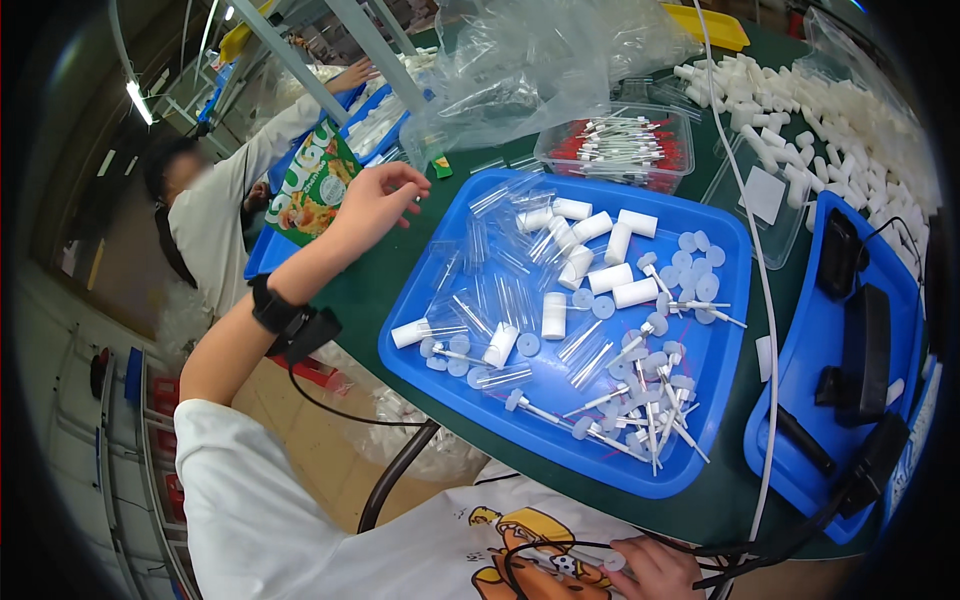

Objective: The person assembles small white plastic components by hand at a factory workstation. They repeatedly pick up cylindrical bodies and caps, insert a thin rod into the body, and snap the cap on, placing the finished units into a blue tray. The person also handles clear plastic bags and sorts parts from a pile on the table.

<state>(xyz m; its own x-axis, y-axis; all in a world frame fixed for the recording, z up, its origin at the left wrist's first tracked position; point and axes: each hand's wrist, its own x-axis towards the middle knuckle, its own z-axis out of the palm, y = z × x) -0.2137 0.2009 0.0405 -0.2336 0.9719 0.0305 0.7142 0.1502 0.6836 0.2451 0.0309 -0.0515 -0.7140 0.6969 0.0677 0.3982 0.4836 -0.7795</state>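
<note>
Left hand (378,203): raised over the green table (370,290), at 10 o'clock from the big blue plastic tray (715,350); fingers loosely curled, holding nothing
Tray: clear plastic tubes (500,295) at its 9 o'clock; white plastic caps (610,278) at 12; thin white sticks (645,410) at 5
Right hand (650,568): low at 6 o'clock, against the shirt; pinching a small white round cap (613,563)

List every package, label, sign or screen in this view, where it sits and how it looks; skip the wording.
Snack bag: table's left edge, just beyond the left hand; flat, green and orange with white lettering and a food picture.
Clear plastic bags: crumpled heap at the table's far side, behind the blue tray; unprinted.
White square label: on a clear container right of the tray; looks blank.
No screens or signs visible.
</note>
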